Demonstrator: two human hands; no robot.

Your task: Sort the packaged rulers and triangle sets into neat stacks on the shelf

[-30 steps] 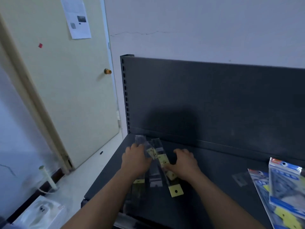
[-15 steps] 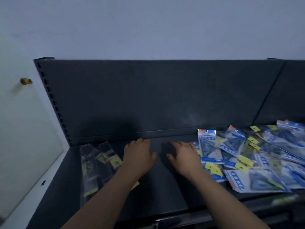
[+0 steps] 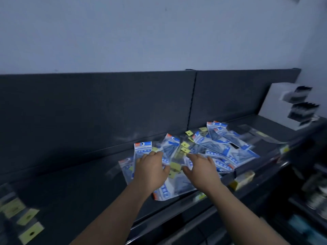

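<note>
A loose heap of blue-and-white triangle set packets (image 3: 217,147) lies on the dark shelf (image 3: 85,188), mixed with clear ruler sleeves bearing yellow hang tabs (image 3: 184,145). My left hand (image 3: 150,169) hovers over the heap's left part with fingers spread, above an upright-lying packet (image 3: 143,147). My right hand (image 3: 201,169) reaches over the middle of the heap, fingers spread and holding nothing. At the far left edge lie the clear ruler packs with yellow tabs (image 3: 26,218).
The shelf's dark back panel (image 3: 106,106) rises behind the heap. A white box with black-and-white packs (image 3: 299,105) stands at the right end. Yellow price tags (image 3: 242,179) sit on the shelf's front rail. Lower shelves with blurred goods (image 3: 315,195) show at right.
My view has swung right from the ruler packs to the heap of triangle sets. Both hands left the rulers and moved right, now spread over the heap.
</note>
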